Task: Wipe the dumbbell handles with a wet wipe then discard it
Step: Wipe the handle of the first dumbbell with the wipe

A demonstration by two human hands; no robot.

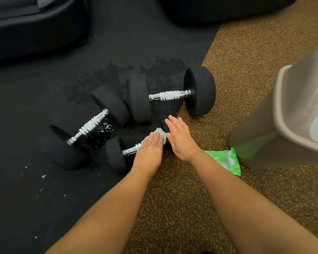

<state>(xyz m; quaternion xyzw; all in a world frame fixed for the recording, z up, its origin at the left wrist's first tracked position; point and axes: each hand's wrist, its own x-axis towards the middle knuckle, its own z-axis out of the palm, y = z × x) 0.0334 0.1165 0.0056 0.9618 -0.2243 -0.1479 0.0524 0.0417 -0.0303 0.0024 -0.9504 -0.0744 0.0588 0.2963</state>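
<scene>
Centre frame, my left hand (pixel 151 149) presses a crumpled white wet wipe (pixel 161 133), fingers together, onto the nearest black-ended, chrome-handled dumbbell (pixel 116 154). My right hand (pixel 180 138), fingers straight, rests on its right end.

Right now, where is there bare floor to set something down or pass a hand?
Free: speckled floor between the far dumbbell and the bin; black mat nearer than the left dumbbell. Crowded: the wet patch among the weights, and around the green packet by the bin.
</scene>
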